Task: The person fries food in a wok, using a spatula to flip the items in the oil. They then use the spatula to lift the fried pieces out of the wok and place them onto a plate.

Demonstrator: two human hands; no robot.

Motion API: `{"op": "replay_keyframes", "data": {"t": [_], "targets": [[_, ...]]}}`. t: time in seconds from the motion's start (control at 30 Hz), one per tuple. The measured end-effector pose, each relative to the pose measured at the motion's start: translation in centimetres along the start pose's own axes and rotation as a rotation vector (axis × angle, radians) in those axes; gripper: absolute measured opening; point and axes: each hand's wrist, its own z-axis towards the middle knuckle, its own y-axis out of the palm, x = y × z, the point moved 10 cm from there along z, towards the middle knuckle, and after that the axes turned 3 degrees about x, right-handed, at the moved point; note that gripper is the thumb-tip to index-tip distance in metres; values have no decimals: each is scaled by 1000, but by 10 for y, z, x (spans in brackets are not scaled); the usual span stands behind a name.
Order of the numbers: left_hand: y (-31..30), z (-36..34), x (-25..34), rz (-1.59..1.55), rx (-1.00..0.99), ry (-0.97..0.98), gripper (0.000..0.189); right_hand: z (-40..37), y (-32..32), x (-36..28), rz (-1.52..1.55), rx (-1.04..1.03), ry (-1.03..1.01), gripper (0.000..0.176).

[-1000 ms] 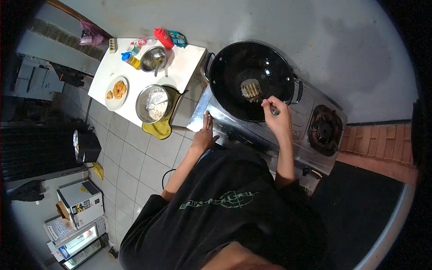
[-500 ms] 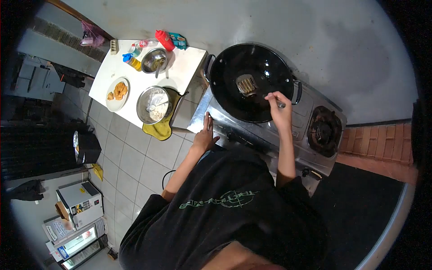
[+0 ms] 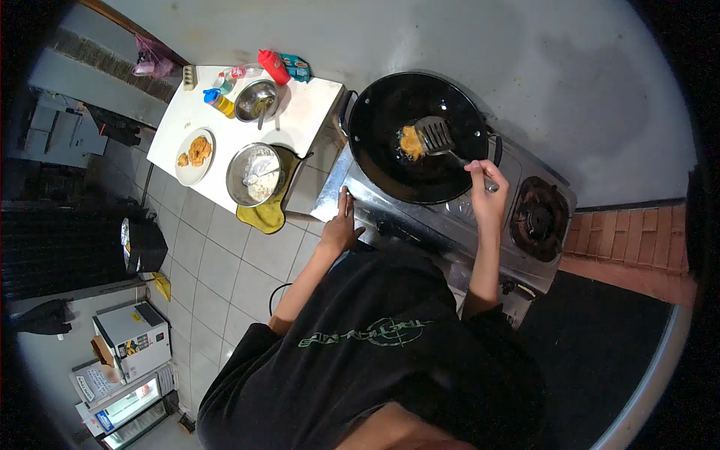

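My right hand (image 3: 489,186) is closed around the handle of a slotted spatula (image 3: 436,136), whose blade reaches into a large black wok (image 3: 405,94). At the blade's left edge lies a golden-brown fried piece (image 3: 411,142), with small bubbles around it in the oil. The wok stands on the left side of a metal gas stove (image 3: 480,217). My left hand (image 3: 342,226) holds nothing; its fingers are stretched out flat on the stove's left front corner.
On the white table (image 3: 225,135) at left are a plate (image 3: 193,176) of fried pieces, a steel bowl (image 3: 234,172) of white batter on a yellow-green cloth (image 3: 262,219), a smaller bowl (image 3: 247,114) with a spoon, and several bottles. A bare burner (image 3: 540,214) is at right.
My right hand has moved slightly right and down with the spatula. The blade has shifted right off the fried piece, which now shows in the oil. My left hand stays put.
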Motion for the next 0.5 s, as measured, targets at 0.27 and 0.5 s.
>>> {"op": "replay_keyframes", "data": {"t": [0.27,0.5], "targets": [[2,1,0,15,16,21,96,-9,22,0,-19,-82,-54,26],[-1,-1,2,6,-1,18,95,1,11,-14,-99,-86,-45,26]]}}
